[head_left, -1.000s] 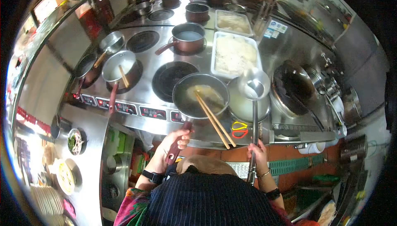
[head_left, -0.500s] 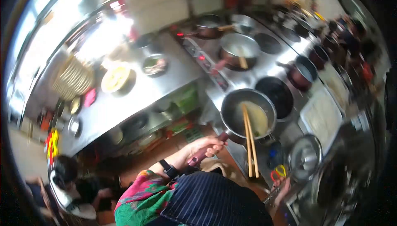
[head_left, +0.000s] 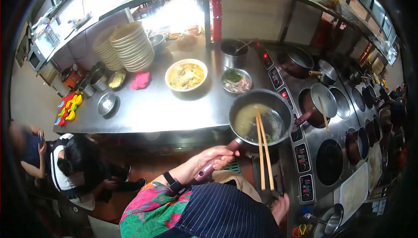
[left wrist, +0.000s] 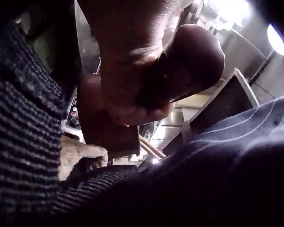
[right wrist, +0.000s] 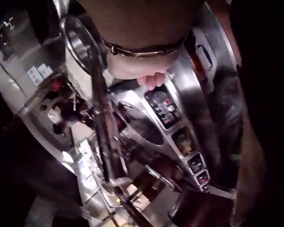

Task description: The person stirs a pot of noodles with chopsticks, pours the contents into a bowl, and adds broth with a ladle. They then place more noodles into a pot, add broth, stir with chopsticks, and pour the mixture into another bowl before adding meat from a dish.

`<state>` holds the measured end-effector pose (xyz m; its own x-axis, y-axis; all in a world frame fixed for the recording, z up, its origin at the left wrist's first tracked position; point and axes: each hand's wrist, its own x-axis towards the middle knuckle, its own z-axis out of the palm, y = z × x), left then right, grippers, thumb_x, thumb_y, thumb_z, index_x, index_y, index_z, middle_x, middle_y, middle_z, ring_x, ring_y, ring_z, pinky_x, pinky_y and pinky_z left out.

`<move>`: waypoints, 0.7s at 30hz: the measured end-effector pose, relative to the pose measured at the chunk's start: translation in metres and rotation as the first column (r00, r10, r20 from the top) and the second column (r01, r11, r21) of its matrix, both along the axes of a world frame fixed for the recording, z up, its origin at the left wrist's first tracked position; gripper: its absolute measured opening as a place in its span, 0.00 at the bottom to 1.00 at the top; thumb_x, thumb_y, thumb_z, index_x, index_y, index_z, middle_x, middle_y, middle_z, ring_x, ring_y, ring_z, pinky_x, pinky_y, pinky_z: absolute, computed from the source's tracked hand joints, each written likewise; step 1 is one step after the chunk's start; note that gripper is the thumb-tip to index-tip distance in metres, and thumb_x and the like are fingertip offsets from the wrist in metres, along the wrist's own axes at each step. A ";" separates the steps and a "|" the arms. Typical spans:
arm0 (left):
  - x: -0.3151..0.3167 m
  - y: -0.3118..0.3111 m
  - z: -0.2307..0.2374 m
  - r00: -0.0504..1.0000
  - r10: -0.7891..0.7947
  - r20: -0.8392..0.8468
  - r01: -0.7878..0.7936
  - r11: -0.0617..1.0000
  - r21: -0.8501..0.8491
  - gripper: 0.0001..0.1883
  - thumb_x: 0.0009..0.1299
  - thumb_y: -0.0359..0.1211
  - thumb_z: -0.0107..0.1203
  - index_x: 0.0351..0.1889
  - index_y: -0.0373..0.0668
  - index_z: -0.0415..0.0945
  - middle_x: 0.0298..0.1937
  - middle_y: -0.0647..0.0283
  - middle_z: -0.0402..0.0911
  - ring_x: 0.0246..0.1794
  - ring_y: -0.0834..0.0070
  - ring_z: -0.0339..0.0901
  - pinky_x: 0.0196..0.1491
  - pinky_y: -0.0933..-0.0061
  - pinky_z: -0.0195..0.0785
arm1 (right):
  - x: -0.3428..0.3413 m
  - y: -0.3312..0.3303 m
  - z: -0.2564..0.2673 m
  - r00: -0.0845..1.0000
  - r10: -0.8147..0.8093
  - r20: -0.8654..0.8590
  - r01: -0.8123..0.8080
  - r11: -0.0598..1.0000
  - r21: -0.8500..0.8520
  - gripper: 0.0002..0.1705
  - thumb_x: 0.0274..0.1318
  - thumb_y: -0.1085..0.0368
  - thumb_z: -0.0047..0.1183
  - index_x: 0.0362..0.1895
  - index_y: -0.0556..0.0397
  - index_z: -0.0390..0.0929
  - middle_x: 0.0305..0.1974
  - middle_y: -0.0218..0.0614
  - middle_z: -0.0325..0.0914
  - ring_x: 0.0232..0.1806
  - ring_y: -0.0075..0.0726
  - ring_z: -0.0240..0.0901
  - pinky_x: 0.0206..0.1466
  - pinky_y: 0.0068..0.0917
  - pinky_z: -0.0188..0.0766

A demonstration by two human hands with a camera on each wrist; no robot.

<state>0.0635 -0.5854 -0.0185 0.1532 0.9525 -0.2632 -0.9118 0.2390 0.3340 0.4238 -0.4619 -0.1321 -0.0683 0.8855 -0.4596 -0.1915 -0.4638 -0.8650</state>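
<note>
My left hand (head_left: 215, 157) grips the brown handle of a dark saucepan (head_left: 285, 127), held over the counter's right end. Cloudy broth with pale contents and bits of green lies in the pan. A pair of wooden chopsticks (head_left: 264, 155) leans in it, the thick ends jutting over the rim toward me. In the left wrist view the left hand (left wrist: 132, 80) wraps round the thick handle (left wrist: 199, 61). My right hand (head_left: 281, 207) is low, beside the stove, fingers curled at the metal ladle's handle (right wrist: 104, 127). The ladle's bowl (head_left: 334, 217) lies over a pot at lower right.
On the steel counter (head_left: 148, 111) stand a bowl of soup (head_left: 186, 75), a dish of meat and greens (head_left: 236, 81), stacked bowls (head_left: 132, 48) and a pink cloth (head_left: 140, 81). Stove pans (head_left: 324, 101) stand right. A seated person (head_left: 78, 164) is at lower left.
The view has swung left from the stove to the counter. My left hand has carried the saucepan with its chopsticks off the stove toward the counter. The right hand has stayed near the stove.
</note>
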 end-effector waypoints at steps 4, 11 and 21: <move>-0.052 -0.019 0.010 0.994 0.102 -0.035 -0.102 0.995 -0.017 0.10 0.68 0.29 0.43 0.46 0.38 0.64 0.18 0.70 0.61 0.08 0.88 0.55 0.09 0.86 0.53 | -0.151 0.023 0.069 0.829 0.463 0.313 -0.559 0.674 0.482 0.39 0.44 0.71 0.56 0.63 0.53 0.54 0.45 0.32 0.63 0.40 0.27 0.62 0.40 0.20 0.65; -0.112 -0.044 0.034 0.903 0.265 -0.339 -0.323 0.938 -0.127 0.12 0.65 0.30 0.46 0.45 0.40 0.61 0.19 0.70 0.62 0.10 0.85 0.57 0.11 0.83 0.54 | -0.350 0.007 0.171 0.597 0.362 0.716 -0.592 -0.403 0.698 0.32 0.33 0.67 0.63 0.50 0.50 0.71 0.39 0.39 0.64 0.39 0.41 0.63 0.41 0.32 0.66; -0.177 -0.065 0.048 0.554 0.470 -0.687 -0.700 0.709 -0.080 0.15 0.62 0.31 0.49 0.44 0.38 0.60 0.19 0.68 0.62 0.11 0.83 0.59 0.12 0.80 0.57 | -0.430 0.048 0.201 0.652 0.739 0.170 -0.408 0.153 0.900 0.07 0.53 0.70 0.48 0.33 0.58 0.77 0.30 0.39 0.71 0.25 0.29 0.72 0.29 0.22 0.70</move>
<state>-0.1138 -0.6503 0.0290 -0.7006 0.6092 -0.3716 -0.5225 -0.0833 0.8486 -0.0064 -0.4140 0.0689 -0.6994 0.3869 0.6009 -0.4885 0.3549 -0.7971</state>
